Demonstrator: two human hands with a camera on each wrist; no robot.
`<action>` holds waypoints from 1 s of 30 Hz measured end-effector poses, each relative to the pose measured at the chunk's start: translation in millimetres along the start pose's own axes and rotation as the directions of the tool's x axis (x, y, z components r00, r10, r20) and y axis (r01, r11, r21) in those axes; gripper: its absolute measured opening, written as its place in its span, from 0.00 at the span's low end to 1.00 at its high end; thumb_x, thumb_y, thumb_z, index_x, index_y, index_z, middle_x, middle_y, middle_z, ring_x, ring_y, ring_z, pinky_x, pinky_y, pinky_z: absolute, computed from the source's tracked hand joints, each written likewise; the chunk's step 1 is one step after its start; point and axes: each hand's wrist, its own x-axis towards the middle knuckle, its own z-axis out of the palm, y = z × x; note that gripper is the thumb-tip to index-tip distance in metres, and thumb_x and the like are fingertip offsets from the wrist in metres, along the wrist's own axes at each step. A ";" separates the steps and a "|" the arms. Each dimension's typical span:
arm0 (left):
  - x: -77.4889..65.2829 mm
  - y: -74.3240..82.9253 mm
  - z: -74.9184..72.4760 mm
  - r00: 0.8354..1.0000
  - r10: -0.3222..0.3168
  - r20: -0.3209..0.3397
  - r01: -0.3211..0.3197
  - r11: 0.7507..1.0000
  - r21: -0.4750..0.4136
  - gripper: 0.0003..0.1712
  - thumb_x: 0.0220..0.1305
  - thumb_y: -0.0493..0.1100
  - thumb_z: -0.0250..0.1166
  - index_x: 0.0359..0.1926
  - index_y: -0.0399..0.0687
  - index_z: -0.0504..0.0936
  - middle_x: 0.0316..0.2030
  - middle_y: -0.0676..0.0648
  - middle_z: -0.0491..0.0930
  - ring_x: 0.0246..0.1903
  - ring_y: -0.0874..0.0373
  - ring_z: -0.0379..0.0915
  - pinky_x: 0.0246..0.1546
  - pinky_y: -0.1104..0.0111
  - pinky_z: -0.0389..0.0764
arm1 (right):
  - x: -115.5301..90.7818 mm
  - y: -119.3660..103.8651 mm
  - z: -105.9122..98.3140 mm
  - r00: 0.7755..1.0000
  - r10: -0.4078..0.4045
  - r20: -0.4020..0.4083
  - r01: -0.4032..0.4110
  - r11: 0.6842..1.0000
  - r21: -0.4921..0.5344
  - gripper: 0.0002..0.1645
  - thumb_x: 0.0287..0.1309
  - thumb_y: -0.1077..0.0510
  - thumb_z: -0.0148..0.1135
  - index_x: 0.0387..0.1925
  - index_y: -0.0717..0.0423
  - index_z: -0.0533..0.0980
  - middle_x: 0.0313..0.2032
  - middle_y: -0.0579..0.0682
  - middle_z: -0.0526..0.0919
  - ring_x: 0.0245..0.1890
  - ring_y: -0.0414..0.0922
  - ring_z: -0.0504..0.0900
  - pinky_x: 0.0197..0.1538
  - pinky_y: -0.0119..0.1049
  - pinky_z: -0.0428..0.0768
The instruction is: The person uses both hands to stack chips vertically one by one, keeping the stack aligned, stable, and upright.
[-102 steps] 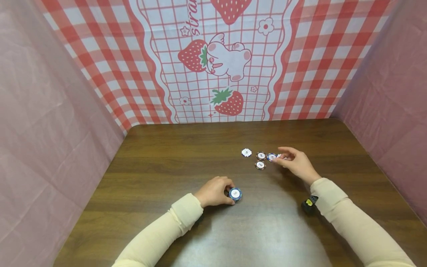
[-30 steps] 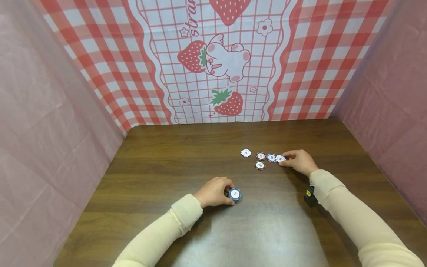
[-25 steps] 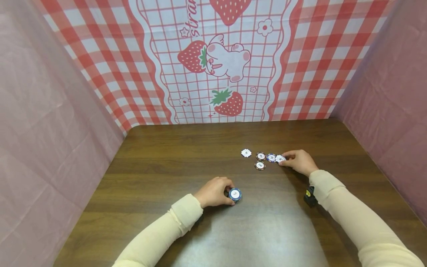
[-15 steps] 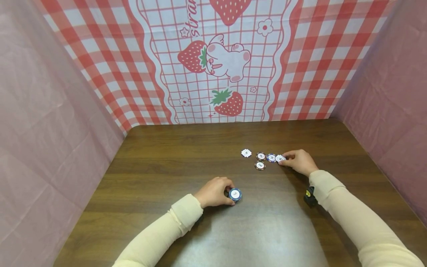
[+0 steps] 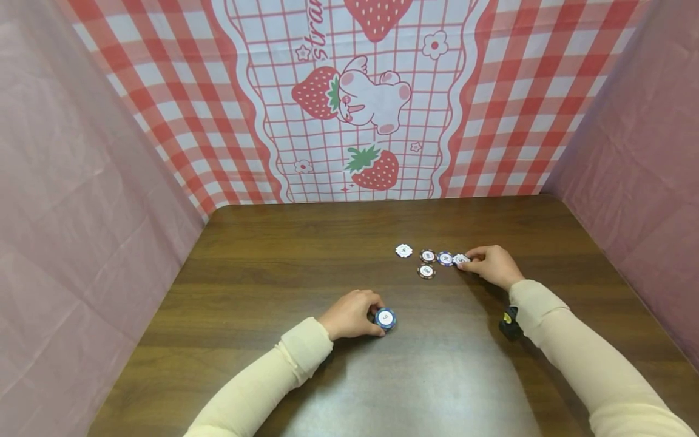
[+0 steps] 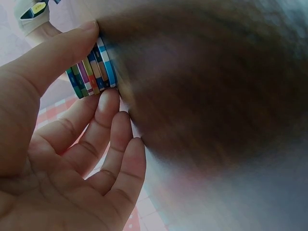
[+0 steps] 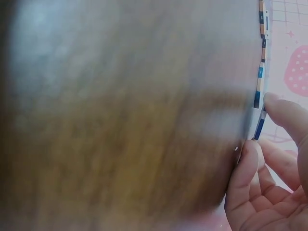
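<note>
Brown wood-grain table (image 5: 262, 255) between pink side drapes (image 5: 82, 212), strawberry-print red gingham backdrop (image 5: 360, 103) behind.

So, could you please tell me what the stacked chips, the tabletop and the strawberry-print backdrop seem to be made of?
Stacked chips: probably hard plastic or clay composite, smooth-looking, with crisp coloured edges.
Tabletop: wood or wood-look laminate, semi-gloss, showing grain and pale glare.
Strawberry-print backdrop: likely thin matte fabric, given faint creases.

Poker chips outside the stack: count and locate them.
5: white round chip leftmost; brown round chip, another brown chip nearer; blue round chip right of both; second white chip pinched in the right hand. It may hide more.
</note>
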 end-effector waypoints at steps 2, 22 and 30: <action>0.0 -0.1 0.2 1.000 0.001 0.000 -0.001 1.000 0.001 0.21 0.42 0.50 0.80 0.37 0.51 0.83 0.30 0.56 0.78 0.32 0.66 0.70 0.37 0.75 0.71 | -0.8 -0.5 -0.4 1.000 -0.016 -0.008 0.016 1.000 0.004 0.29 0.56 0.48 0.69 0.49 0.68 0.79 0.31 0.53 0.80 0.31 0.45 0.72 0.34 0.36 0.69; -0.8 0.3 -0.8 1.000 0.003 0.002 -0.003 1.000 -0.004 0.21 0.42 0.49 0.80 0.37 0.50 0.83 0.31 0.56 0.79 0.33 0.65 0.71 0.39 0.75 0.71 | -10.3 -23.9 -1.6 0.993 -0.111 -0.050 0.113 0.993 0.041 0.27 0.53 0.46 0.72 0.46 0.63 0.81 0.32 0.54 0.82 0.31 0.43 0.73 0.33 0.32 0.71; -0.5 0.7 -0.9 1.000 0.000 0.003 0.000 1.000 -0.009 0.21 0.42 0.49 0.80 0.37 0.50 0.83 0.31 0.56 0.79 0.33 0.65 0.72 0.38 0.75 0.71 | -14.1 -42.1 3.0 0.985 -0.162 -0.055 0.166 0.982 0.088 0.25 0.52 0.49 0.73 0.45 0.64 0.82 0.31 0.53 0.82 0.29 0.41 0.74 0.31 0.29 0.73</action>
